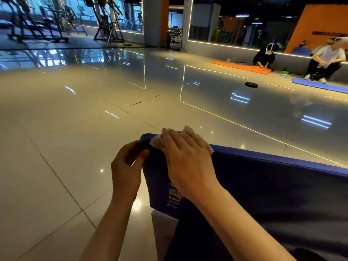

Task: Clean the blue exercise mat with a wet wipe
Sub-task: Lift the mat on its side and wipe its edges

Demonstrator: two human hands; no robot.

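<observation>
The blue exercise mat (267, 185) lies on the tiled floor at the lower right, white lettering near its left edge. My left hand (126, 166) pinches the mat's far left corner between thumb and curled fingers. My right hand (186, 157) lies flat, fingers straight, pressing a white wet wipe (156, 142) onto the mat at that corner. The wipe peeks out from under the fingers on both sides; most of it is hidden under the hand.
Glossy tiled floor (75, 147) spreads left and ahead. A black weight plate (251, 84) lies on it farther off. At the far right two people sit by an orange mat (243, 67) and another blue mat (320, 87). Gym machines (105, 19) stand at the back left.
</observation>
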